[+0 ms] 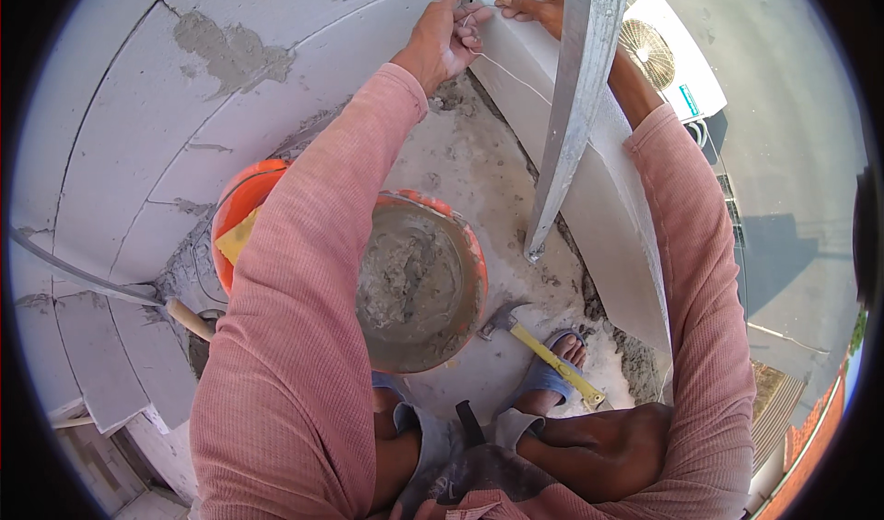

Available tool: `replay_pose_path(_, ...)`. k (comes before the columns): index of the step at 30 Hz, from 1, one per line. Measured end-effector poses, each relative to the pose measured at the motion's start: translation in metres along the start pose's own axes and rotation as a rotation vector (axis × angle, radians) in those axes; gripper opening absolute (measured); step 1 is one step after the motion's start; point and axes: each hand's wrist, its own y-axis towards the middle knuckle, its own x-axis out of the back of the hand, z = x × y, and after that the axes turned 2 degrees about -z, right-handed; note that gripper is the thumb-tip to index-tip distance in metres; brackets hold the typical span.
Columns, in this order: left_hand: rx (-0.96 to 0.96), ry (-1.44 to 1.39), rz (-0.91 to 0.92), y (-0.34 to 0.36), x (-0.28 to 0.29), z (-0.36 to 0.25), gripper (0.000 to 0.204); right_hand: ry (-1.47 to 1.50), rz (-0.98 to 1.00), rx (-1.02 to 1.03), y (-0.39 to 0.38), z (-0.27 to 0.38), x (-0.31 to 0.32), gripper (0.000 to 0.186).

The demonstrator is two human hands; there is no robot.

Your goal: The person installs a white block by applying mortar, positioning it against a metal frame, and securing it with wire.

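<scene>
My left hand (442,37) is at the far end of a low wall of pale blocks (603,198), its fingers curled around a thin white string (511,75). From that hand the string runs over the blocks toward the metal post and passes out of sight behind it. My right hand (531,3) reaches behind the galvanised metal post (582,87) and rests at the top of the block wall. Its thumb and fingers are pinched together close to the left hand; what lies between them is too small to tell.
Between my arms stands a bucket of wet mortar (410,271). An orange bucket (249,181) with a yellow sponge (237,236) is partly behind my left sleeve. A claw hammer (543,350) lies by my foot. Beyond the low wall is an outdoor air-conditioner unit (677,55). A block wall (120,133) rises left.
</scene>
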Motion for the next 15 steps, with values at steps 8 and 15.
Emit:
replay_pose_path(8,-0.099,0.018,-0.117,0.004,0.01,0.002,0.012,0.581,0.088,-0.083,0.001,-0.031,0.024,0.037)
replay_pose_path(15,-0.308,0.395,-0.037,-0.006,0.002,0.001,0.035,0.491,0.02,0.025,0.009,-0.028,0.022,0.02)
